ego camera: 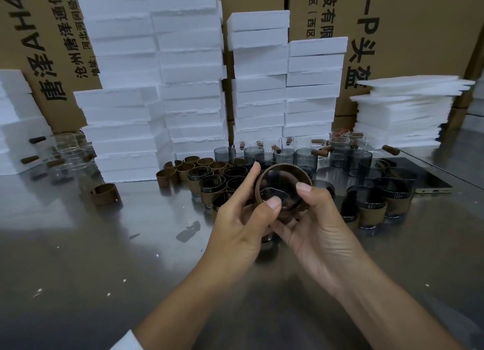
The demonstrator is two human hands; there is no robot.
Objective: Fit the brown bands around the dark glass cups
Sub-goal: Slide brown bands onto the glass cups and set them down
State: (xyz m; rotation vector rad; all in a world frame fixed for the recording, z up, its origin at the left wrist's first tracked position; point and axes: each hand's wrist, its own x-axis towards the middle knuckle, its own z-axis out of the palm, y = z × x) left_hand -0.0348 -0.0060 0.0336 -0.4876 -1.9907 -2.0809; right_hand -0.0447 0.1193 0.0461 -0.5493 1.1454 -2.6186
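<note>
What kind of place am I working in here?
Probably a packing or assembly bench in a warehouse: stacked white foam trays, printed cardboard cartons behind, and batches of dark glass cups on a metal table.

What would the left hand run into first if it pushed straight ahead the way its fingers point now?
Probably the banded dark cups clustered just beyond the left hand, which grips the cup with the right hand. The loose brown bands lie further back. Depth is hard to judge.
</note>
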